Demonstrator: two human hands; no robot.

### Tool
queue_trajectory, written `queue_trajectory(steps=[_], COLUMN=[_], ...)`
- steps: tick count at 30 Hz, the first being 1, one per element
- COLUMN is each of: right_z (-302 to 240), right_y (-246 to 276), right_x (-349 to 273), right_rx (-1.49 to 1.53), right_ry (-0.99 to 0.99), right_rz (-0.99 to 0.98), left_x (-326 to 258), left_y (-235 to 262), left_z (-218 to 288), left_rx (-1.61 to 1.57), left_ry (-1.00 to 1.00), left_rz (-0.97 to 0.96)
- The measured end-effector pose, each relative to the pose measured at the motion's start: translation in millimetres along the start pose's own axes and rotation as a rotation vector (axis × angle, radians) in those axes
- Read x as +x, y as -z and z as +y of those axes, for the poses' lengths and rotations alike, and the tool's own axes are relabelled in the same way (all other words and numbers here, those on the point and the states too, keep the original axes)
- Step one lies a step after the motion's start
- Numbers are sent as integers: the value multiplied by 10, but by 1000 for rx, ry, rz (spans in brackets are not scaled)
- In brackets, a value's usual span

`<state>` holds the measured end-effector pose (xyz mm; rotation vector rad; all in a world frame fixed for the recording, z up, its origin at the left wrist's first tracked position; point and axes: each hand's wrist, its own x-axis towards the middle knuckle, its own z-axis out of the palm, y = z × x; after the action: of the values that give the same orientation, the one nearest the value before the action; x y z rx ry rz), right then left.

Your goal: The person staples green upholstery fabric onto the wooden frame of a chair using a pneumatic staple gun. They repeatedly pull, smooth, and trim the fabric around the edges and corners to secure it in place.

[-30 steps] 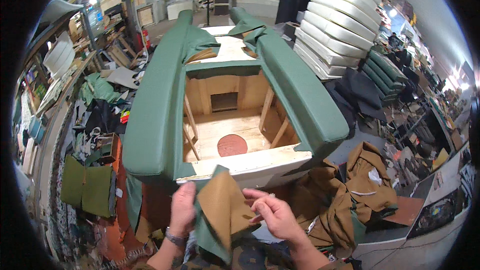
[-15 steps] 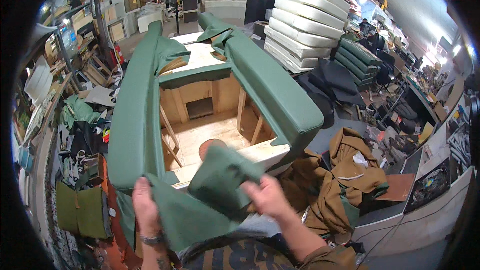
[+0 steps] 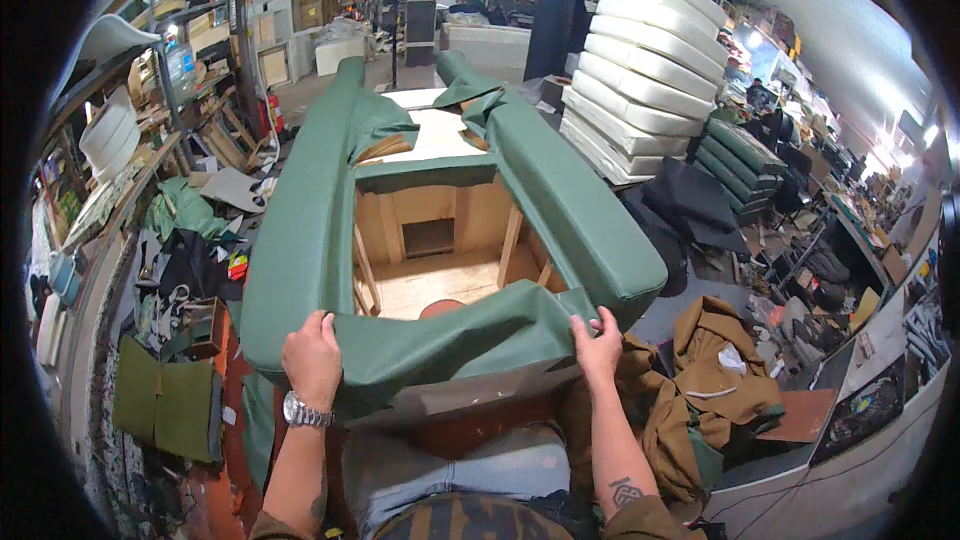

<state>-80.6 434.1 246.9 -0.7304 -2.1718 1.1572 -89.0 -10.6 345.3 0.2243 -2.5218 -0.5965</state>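
A green upholstered armchair body stands before me, its bare wooden inside showing between two padded sides. Across its front edge lies a loose, wrinkled flap of green upholstery material, stretched between my hands. My left hand is closed on the flap's left end, close to the front corner of the left padded side. At the other end, beside the right padded side, my right hand pinches the flap with thumb and fingers. The flap covers the front wooden rail.
Brown cloth lies heaped at the right. Behind it are black pads, stacked green cushions and a tall stack of white foam blocks. A folded olive cushion sits at the left, near a cluttered shelf.
The flap, bunched and lifted before, is now spread over the front edge. My right hand has moved right and up to the right side; my left hand has shifted slightly right and up.
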Motion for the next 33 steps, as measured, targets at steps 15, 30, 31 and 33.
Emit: queue_trajectory(steps=[15,30,31,33], right_z=[24,246,216,152], right_y=[-155,271,336,439], right_x=[-419,-584,-523,-404], right_rx=[612,920,966,1056], right_ry=[-629,-598,-648,-779], right_rz=[-417,-430,-443,-469], left_x=[246,7,-7,-39], left_y=[-55,-42,-17,24], left_z=[-328,14,40,69], left_rx=[-907,268,267,254], left_ry=[210,-241,-246,-257], left_rz=[-171,-179,-203,-247])
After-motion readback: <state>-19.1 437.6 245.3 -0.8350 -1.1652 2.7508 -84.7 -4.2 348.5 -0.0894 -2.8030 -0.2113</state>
